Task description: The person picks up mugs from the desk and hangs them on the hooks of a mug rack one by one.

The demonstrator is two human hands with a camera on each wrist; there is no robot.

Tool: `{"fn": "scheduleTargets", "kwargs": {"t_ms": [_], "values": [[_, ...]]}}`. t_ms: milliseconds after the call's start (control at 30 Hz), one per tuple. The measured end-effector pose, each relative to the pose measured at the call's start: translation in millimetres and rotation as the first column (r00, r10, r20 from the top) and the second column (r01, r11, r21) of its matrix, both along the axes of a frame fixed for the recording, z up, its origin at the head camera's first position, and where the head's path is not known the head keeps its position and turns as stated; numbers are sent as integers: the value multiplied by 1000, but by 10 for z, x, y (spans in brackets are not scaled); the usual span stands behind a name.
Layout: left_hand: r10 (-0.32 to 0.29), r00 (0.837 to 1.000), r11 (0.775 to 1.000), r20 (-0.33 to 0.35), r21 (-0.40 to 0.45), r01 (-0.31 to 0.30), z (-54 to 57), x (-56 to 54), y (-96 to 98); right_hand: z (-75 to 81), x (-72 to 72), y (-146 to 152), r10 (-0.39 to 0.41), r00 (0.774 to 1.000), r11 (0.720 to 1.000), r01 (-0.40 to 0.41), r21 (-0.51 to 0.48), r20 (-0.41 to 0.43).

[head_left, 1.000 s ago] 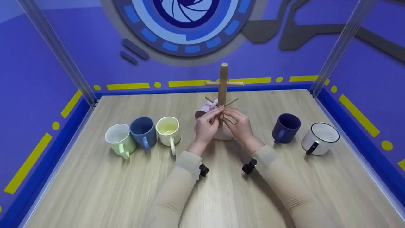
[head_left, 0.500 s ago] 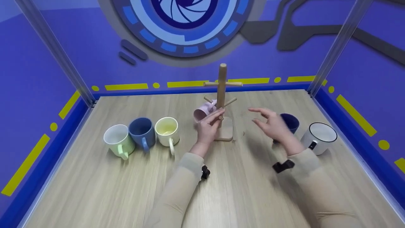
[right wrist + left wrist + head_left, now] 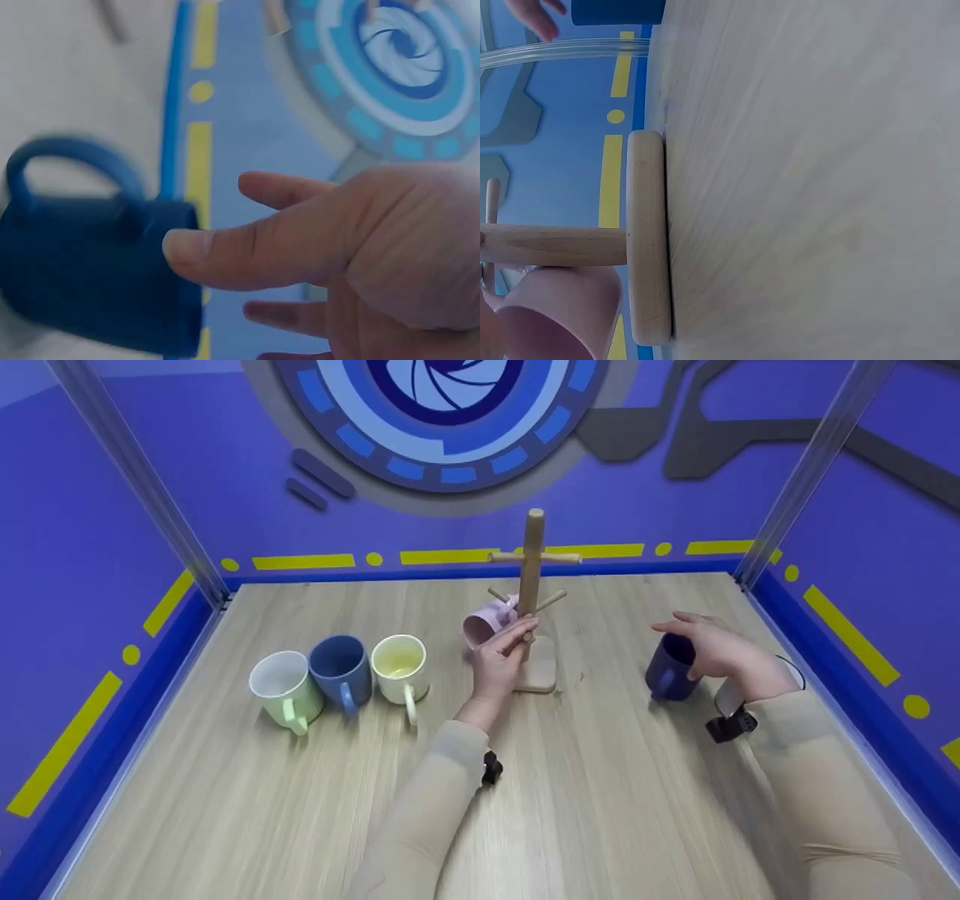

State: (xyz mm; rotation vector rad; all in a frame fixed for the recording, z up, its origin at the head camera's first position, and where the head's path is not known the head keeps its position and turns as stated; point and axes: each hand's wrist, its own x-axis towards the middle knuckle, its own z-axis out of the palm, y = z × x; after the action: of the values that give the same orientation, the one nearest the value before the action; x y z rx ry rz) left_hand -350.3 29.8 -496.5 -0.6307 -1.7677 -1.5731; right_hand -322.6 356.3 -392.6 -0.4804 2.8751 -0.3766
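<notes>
In the head view my left hand (image 3: 495,669) grips the post of a wooden mug tree (image 3: 531,574), its fingertips by a front peg. A pink mug (image 3: 481,626) hangs tilted on the tree's left side, partly behind that hand; its mouth also shows in the left wrist view. Over a dark blue mug (image 3: 667,671) my right hand (image 3: 724,651) reaches with fingers spread and fairly straight. In the right wrist view the thumb (image 3: 206,251) overlaps the mug's rim, and the other fingers extend past the mouth. The mug stands upright, handle toward me.
On the left stand a green mug (image 3: 289,690), a blue mug (image 3: 340,675) and a yellow mug (image 3: 400,669) in a row, handles toward me. A white mug (image 3: 726,696) with a black rim is mostly hidden behind the right hand. Blue panels enclose the wooden table (image 3: 555,795).
My right hand has left the mug tree and moved right to the dark blue mug. My left hand has stayed on the tree's post.
</notes>
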Motion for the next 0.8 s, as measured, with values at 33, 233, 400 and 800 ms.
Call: {"fn": "scheduleTargets", "kwargs": {"t_ms": [33, 233, 400, 800], "values": [[3, 1000, 1000, -5, 4, -3, 6, 8, 3, -32, -15, 17, -7, 1000, 1000, 7, 10, 4], [32, 999, 999, -42, -8, -33, 5, 22, 1, -214, -82, 65, -21, 999, 1000, 21, 10, 37], [23, 998, 999, -51, -22, -24, -20, 4, -4, -253, -112, 73, -44, 998, 999, 45, -28, 44], [39, 999, 999, 4, -16, -39, -31, -15, 13, -262, -82, 53, -16, 999, 994, 11, -109, -45]]}}
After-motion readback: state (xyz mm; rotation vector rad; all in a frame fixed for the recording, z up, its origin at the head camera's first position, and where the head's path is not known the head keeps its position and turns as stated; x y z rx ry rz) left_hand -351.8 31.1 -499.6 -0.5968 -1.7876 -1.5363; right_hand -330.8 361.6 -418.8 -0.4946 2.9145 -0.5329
